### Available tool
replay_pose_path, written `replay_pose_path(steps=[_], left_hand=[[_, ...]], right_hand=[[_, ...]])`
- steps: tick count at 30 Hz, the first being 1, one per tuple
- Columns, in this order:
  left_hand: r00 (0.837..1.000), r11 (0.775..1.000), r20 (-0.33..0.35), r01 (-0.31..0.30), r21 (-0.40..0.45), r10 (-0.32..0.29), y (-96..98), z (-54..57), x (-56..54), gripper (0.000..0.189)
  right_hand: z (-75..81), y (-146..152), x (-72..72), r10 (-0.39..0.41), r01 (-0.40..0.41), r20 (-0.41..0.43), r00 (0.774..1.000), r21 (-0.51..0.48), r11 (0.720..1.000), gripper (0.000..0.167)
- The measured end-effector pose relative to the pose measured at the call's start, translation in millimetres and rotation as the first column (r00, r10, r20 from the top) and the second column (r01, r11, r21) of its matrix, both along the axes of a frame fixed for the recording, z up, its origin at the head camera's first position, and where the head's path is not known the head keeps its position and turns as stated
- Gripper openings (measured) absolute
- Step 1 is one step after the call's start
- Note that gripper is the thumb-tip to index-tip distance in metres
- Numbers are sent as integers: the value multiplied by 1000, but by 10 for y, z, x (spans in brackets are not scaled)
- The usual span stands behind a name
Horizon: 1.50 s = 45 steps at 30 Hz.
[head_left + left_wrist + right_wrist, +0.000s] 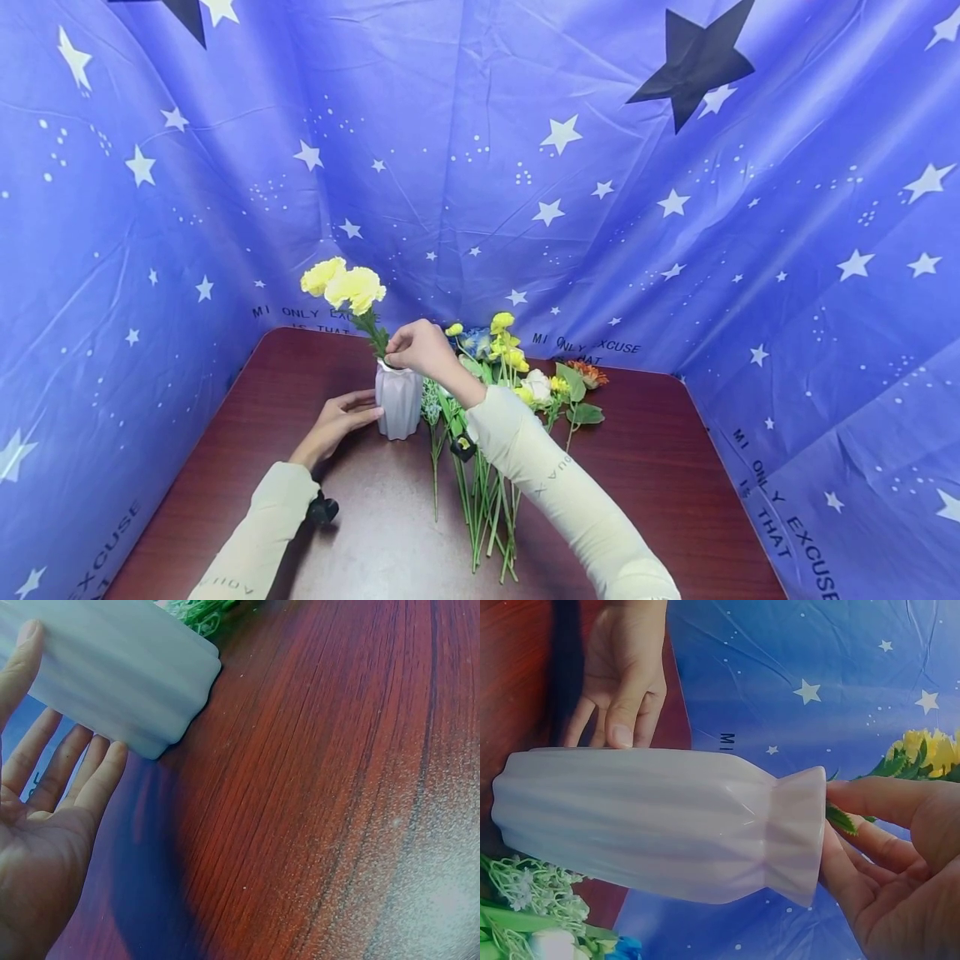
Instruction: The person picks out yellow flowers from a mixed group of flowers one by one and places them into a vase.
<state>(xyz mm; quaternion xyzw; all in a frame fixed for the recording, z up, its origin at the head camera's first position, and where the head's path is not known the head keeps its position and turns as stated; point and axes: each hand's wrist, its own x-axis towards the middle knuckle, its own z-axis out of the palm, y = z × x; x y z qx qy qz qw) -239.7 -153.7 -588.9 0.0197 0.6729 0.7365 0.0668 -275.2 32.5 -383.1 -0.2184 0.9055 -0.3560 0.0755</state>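
Landmark: white ribbed vase (398,402), standing upright on the dark red bench (660,467).

Nearest the wearer: left hand (337,421), fingers straight and relaxed, fingertips touching the vase's left side and steadying it; nothing is clasped. The left wrist view confirms the open palm beside the vase wall (120,671).

Right of the vase, lying flat: a loose bundle of flowers (510,375), stems pointing toward the wearer, with white, yellow, blue and orange heads.

At the vase mouth: right hand (423,348), fingers curled in a pinch on the stem of the yellow flowers (345,285), which are already sitting in the vase and leaning left.

Step judged in hand: seating or adjusting the yellow stem. The next move probably calls for letting go gently while the left hand is bracing the vase, then reaching right for another stem.

Behind the vase: blue starred cloth (525,125).

Hard to make out: the stem's depth inside the vase is hidden; the right sleeve is covering part of the bundle; the exact pinch point is partly masked by the knuckles.
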Motion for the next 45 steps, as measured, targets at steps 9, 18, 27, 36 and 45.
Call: replay_pose_path(steps=[9, 18, 27, 36, 45], left_hand=[[1000, 1000, -11, 3, 0, -3, 20, -3, 11, 60], [1000, 1000, -19, 5, 9, -5, 20, 19, 26, 59], [1000, 1000, -5, -2, 9, 2, 21, 0, 24, 58], [1000, 1000, -26, 3, 0, -3, 9, 10, 29, 59], [1000, 1000, -14, -12, 9, 12, 14, 9, 21, 58]], right_hand=[[-38, -8, 13, -29, 29, -39, 999, -17, 999, 8], [-27, -33, 55, -59, 59, -62, 996, -1, 998, 15], [-8, -50, 56, -53, 57, -53, 997, 83, 995, 9], [-21, -51, 46, -66, 71, -68, 996, 84, 994, 7], [-34, -78, 42, -67, 76, -72, 995, 134, 988, 3]])
